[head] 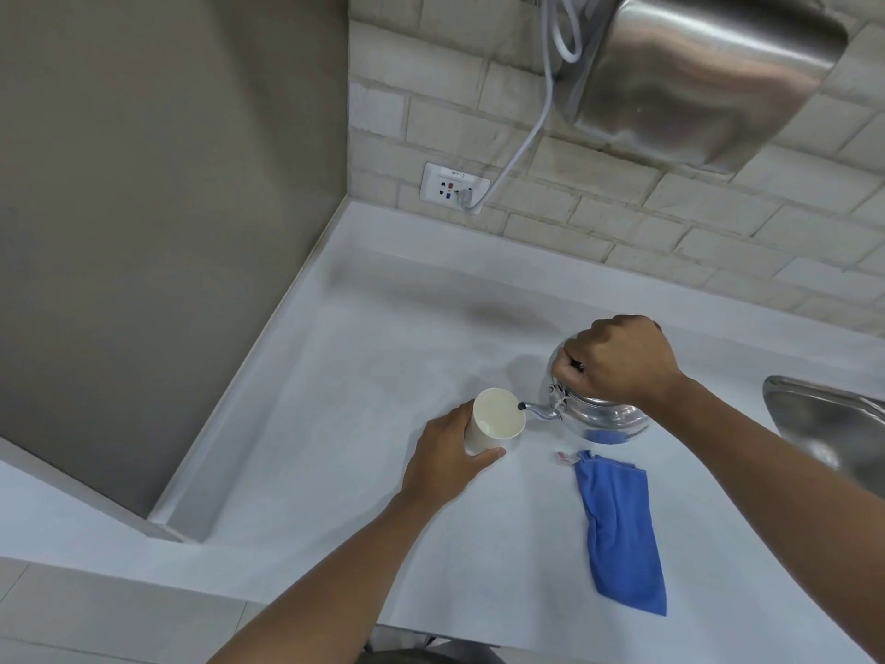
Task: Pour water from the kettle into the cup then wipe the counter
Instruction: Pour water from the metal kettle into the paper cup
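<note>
A white paper cup point(495, 416) stands on the white counter point(335, 472), and my left hand point(450, 452) grips its side. My right hand point(618, 364) grips the top handle of a shiny metal kettle point(598, 416). The kettle is tilted left, and its spout tip sits over the cup's right rim. Whether water is flowing cannot be made out. A folded blue cloth point(620, 529) lies on the counter to the right of the cup, in front of the kettle, with a small white tag at its far corner.
A steel sink point(828, 424) is set into the counter at the right edge. A wall socket point(452, 186) with a white cable plugged in sits on the brick wall, below a steel hand dryer point(704, 74). A grey wall panel bounds the counter on the left.
</note>
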